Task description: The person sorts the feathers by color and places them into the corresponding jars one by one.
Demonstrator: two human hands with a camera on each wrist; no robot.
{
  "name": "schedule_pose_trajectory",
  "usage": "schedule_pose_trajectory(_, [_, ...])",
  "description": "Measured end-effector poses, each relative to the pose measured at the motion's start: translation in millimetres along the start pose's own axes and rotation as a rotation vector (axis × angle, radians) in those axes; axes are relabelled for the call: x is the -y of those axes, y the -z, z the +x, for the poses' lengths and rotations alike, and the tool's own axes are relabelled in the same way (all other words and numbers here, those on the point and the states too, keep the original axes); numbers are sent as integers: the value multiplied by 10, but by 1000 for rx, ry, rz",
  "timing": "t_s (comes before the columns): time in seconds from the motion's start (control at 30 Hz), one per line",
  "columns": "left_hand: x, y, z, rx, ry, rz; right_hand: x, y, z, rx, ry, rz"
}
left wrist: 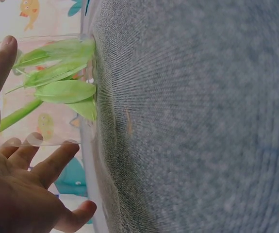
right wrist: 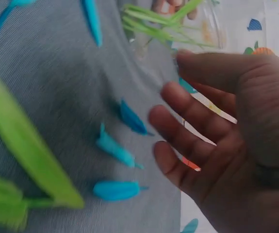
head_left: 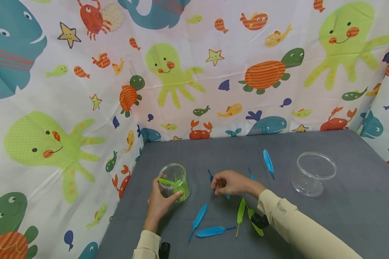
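Note:
My left hand (head_left: 163, 201) holds a clear jar (head_left: 172, 170) on the grey table, thumb on one side and fingers on the other. Several green feathers (left wrist: 64, 92) stand in the jar, one leaning against its wall. To the jar's right, my right hand (head_left: 231, 182) hovers over the table, fingers loosely bent and nothing between them. A dark blue feather (right wrist: 132, 117) lies near its fingertips, partly covered by the hand in the head view. Two green feathers (head_left: 241, 216) lie in front of the right hand, one partly behind the wrist camera.
More blue feathers lie about: one (head_left: 199, 217) near the left wrist, another (head_left: 214, 231) at the front, one (head_left: 268, 162) farther back. A clear footed bowl (head_left: 306, 187) stands at the right. A patterned curtain (head_left: 188, 72) borders the table's back and sides.

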State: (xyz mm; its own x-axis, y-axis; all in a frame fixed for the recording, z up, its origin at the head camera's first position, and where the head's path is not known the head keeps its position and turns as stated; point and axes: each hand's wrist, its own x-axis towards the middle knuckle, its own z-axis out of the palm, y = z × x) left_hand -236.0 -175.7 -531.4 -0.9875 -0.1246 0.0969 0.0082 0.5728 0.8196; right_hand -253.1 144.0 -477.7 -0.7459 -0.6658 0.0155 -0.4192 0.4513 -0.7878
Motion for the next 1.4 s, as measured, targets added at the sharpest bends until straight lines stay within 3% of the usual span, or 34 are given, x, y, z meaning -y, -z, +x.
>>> schedule_pose_trajectory(0.13, [-8,-11,-10,6,2,-2,-32,9,-174,104,31,-157])
schedule_pose_trajectory(0.27, [-3,-4,-11,7,8,1,-65,-30,-319,95,61,-382])
schedule_pose_trajectory(0.37, [4,-7,-6,7,8,4,-95,-54,-405,79,50,-472])
schedule_pose_trajectory(0.93, [-8,-19,3,-1,23,33,-234,-32,-645,82,35,-473])
schedule_pose_trajectory(1.4, [-19,-18,21,-5,26,43,-311,-13,-704,93,41,-398])
